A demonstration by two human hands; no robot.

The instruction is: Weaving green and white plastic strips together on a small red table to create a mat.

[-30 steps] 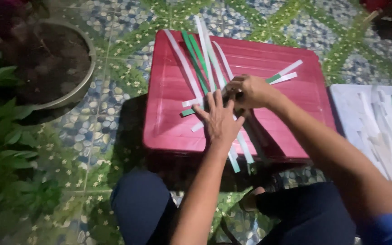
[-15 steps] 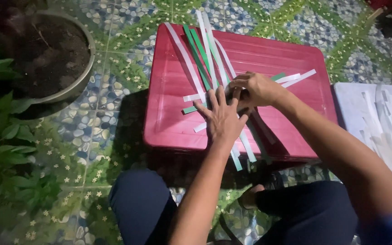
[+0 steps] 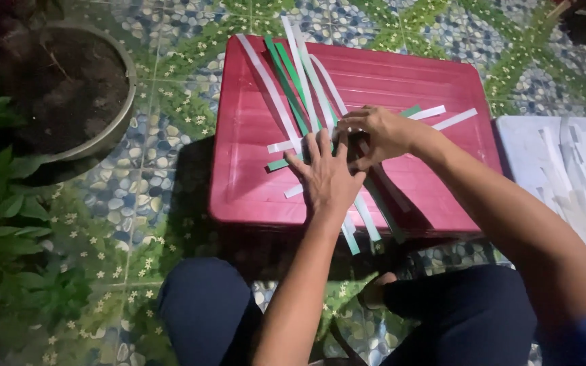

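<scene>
Head view: the left hand (image 3: 325,177) lies flat, fingers spread, pressing the crossing of white and green paper strips (image 3: 291,85) onto the red plastic lid (image 3: 401,85) that serves as worktop, while the right hand (image 3: 374,133), just to its right and slightly farther, has its grip pinched on one strip at that crossing. The long strips run near-to-far, fanning away from both hands, and about four shorter ones cross left-to-right; roughly ten show in all, the exact count hidden. A plant pot (image 3: 113,129) stands far left, and a white board (image 3: 544,196) with more strips lies right.
</scene>
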